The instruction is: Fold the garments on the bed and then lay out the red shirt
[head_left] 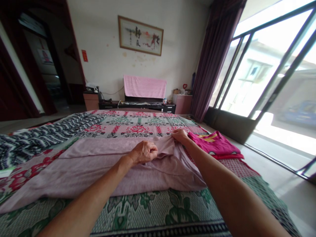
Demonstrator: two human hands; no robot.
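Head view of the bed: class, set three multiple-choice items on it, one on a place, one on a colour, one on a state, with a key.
1. Where does the folded pink shirt lie?
A. on the bed's right edge
B. on the floor
C. on the striped blanket

2. What colour is the cloth under the hands?
A. dark blue
B. pale mauve
C. yellow

3. What is the left hand doing?
A. lying flat and open
B. hanging clear of the bed
C. gripping a fold of the cloth

Key: 1 A, it sits beside the right hand by the window side. 2 B, the spread fabric is pale mauve. 3 C, its fingers are closed on bunched fabric.
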